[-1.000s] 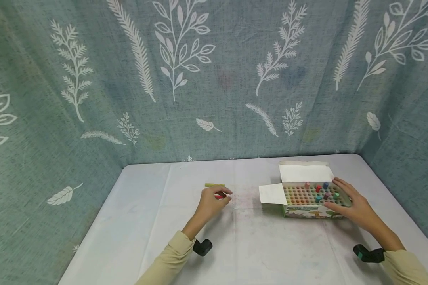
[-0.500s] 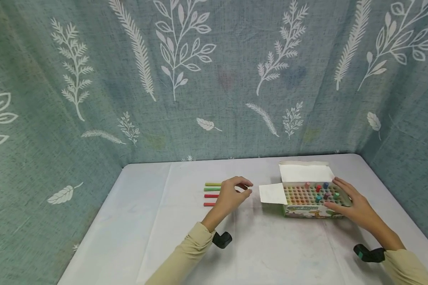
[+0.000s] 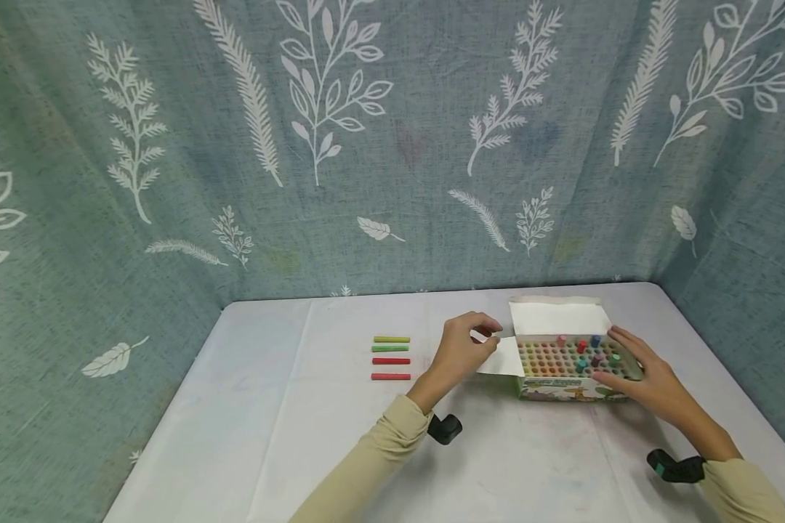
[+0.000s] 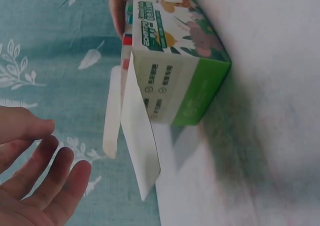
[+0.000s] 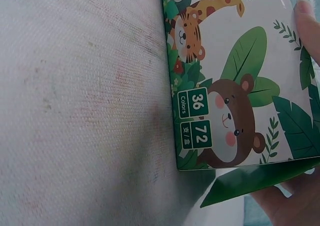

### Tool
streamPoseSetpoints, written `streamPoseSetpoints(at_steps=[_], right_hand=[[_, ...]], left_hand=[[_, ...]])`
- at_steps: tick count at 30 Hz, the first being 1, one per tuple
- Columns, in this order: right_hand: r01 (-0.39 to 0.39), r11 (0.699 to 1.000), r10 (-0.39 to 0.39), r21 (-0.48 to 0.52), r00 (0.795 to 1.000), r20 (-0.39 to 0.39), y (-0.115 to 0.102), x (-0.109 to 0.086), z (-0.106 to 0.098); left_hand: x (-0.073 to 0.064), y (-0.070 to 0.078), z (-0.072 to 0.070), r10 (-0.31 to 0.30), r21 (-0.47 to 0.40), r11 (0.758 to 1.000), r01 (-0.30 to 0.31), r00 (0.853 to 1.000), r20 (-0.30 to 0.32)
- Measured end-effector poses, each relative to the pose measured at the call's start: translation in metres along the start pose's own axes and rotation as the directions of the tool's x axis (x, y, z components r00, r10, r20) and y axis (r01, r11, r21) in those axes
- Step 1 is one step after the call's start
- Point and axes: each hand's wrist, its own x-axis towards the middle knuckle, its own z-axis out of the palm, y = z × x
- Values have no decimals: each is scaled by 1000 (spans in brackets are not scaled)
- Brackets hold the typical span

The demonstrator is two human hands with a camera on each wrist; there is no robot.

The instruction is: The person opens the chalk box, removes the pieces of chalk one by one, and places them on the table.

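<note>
My left hand (image 3: 464, 349) hovers beside the chalk box's white side flap (image 3: 509, 357), its thumb and fingers loosely curved with nothing between them. In the left wrist view, that hand's fingertips (image 4: 77, 178) are apart from the flap. My right hand (image 3: 657, 381) holds the right end of the chalk box (image 3: 578, 391), thumb at the front edge and fingers at the back. Several coloured chalk sticks, one of them red (image 3: 582, 347), poke out of the box's perforated top. A yellow-green stick (image 3: 392, 339), a green one (image 3: 390, 349) and two red ones (image 3: 390, 361) lie in a column on the table.
The box's white lid (image 3: 560, 318) stands raised at the back. A pale cloth with faint colour smudges covers the table (image 3: 288, 436). Behind it hangs a green leaf-patterned curtain (image 3: 419, 181). Each wrist wears a small black camera (image 3: 445, 428).
My left hand has moved right, away from the loose chalk sticks to the box's side flap, uncovering the whole column. My right hand and the box have stayed in place.
</note>
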Motion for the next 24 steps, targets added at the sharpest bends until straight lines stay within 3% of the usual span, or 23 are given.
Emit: streamPoseSetpoints(at_steps=[7,14,24], right_hand=[[-34,999,34,-6,999,35,-2,1,-1],[-31,999,31,-8,999,15,2,-4,-4],[-31,999,31,-11,999,18,0,-1,3]], left_hand=[[8,11,18,58,31,998,-60,997,48],[14,19,38,103,107,987,-117,987,124],[26,21,55,92,214,968,-127,982,167]])
